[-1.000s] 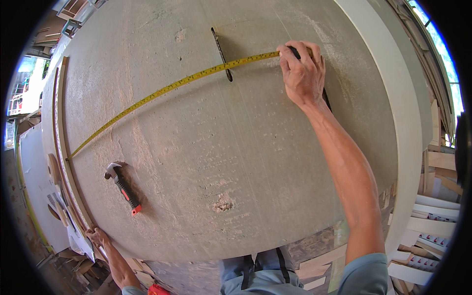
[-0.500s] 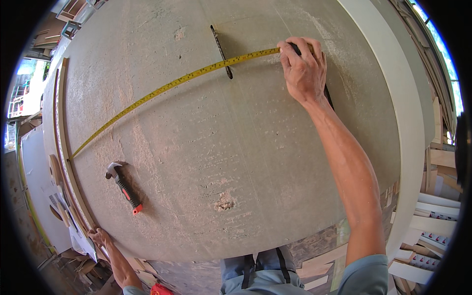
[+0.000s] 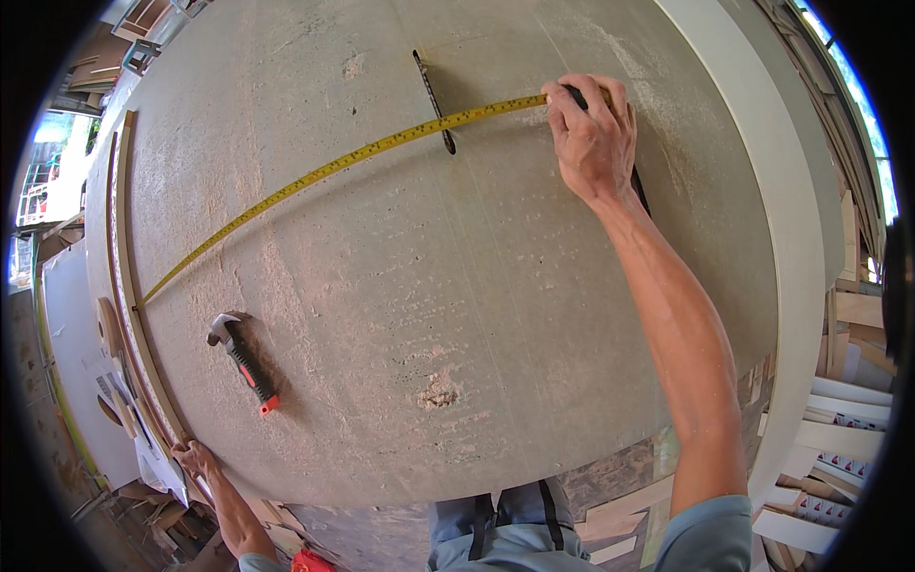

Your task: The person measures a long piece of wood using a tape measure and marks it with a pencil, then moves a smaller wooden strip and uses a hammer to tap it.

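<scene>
- Right hand (image 3: 593, 133) presses down on the far right part of a big grey board (image 3: 457, 315), fingers curled together over the dark case of a yellow tape measure (image 3: 334, 170), most of the case hidden under the hand.
- Left hand (image 3: 195, 458) rests at the board's near left edge, fingers bent over a thin wooden strip (image 3: 129, 315); how firmly it grips cannot be told.
- From the right hand, the tape's long axis runs leftward and toward the person, with its far end hooked at the board's left edge, just beside the strip.
- A dark narrow saw blade (image 3: 434, 100) lies across the tape near the right hand, pointing away from the person.
- A hammer (image 3: 243, 360) with a black and red handle lies near the left edge, well apart from the tape, head pointing away.
- Between tape and near edge the dusty board lies open, save for a small sawdust heap (image 3: 438, 391).
- A white panel (image 3: 762, 238) borders the board's right side.
</scene>
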Motion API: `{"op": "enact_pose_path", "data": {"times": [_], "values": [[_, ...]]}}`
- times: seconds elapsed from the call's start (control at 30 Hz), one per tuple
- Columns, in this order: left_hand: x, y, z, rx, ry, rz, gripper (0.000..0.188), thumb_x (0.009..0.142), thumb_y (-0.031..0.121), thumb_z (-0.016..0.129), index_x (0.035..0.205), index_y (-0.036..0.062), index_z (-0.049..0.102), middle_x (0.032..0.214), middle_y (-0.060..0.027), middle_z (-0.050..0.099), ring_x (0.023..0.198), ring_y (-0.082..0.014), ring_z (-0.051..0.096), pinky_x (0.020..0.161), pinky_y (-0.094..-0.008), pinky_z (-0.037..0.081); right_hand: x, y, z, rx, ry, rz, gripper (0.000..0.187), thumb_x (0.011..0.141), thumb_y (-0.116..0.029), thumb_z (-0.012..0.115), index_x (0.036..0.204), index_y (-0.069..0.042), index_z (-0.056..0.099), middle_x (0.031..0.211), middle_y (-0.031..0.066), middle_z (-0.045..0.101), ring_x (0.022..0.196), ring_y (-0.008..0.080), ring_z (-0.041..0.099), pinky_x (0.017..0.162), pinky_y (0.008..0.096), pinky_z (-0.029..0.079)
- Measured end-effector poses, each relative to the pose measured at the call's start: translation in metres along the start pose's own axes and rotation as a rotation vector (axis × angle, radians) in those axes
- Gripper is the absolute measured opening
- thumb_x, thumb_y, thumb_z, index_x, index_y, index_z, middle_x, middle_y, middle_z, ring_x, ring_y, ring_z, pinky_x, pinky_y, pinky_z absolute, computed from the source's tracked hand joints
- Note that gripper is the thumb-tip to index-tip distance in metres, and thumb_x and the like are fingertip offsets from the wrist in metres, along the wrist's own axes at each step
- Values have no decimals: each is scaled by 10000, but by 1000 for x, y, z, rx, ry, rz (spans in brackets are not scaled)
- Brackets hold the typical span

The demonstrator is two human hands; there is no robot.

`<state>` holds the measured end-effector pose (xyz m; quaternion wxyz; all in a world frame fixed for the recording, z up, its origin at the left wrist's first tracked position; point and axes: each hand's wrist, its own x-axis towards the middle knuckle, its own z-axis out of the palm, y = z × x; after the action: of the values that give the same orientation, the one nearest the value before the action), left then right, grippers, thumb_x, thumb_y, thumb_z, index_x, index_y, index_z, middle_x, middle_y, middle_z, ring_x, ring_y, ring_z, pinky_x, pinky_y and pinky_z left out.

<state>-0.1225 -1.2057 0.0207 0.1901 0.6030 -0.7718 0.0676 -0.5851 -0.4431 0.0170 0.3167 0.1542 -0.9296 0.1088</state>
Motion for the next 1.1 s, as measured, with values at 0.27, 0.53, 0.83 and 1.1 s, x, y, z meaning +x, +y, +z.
{"op": "enact_pose_path", "data": {"times": [0.27, 0.53, 0.83, 1.1], "values": [[4, -2, -3, 25, 6, 36, 571, 768, 310, 559, 1295, 93, 520, 1284, -128, 583, 1198, -376, 527, 966, -679, 264, 1, -2, 0, -1, -3, 11, 205, 828, -132, 705, 1032, -142, 711, 1091, -24, 615, 1117, 226, 493, 833, 428, 470], [14, -15, 0, 37, 41, 66, 555, 776, 326, 562, 1275, 84, 530, 1270, -132, 589, 1194, -378, 528, 961, -688, 263, 3, -3, -1, 4, 5, 8, 202, 828, -130, 703, 1030, -144, 713, 1090, -21, 617, 1124, 227, 491, 829, 429, 471], [0, 1, 1, 39, 40, 82, 498, 816, 355, 571, 1218, 63, 537, 1187, -159, 615, 1133, -387, 552, 928, -677, 289, 1, 0, -1, -12, 9, 8, 194, 826, -127, 703, 1020, -145, 712, 1080, -25, 615, 1119, 222, 489, 823, 422, 473], [-3, 6, -1, 57, 20, 13, 516, 843, 400, 584, 1257, 97, 527, 1187, -138, 641, 1132, -384, 568, 948, -691, 257, 1, -1, -1, -17, -10, 14, 197, 823, -125, 706, 1019, -147, 713, 1072, -25, 614, 1115, 219, 487, 815, 414, 472]]}}
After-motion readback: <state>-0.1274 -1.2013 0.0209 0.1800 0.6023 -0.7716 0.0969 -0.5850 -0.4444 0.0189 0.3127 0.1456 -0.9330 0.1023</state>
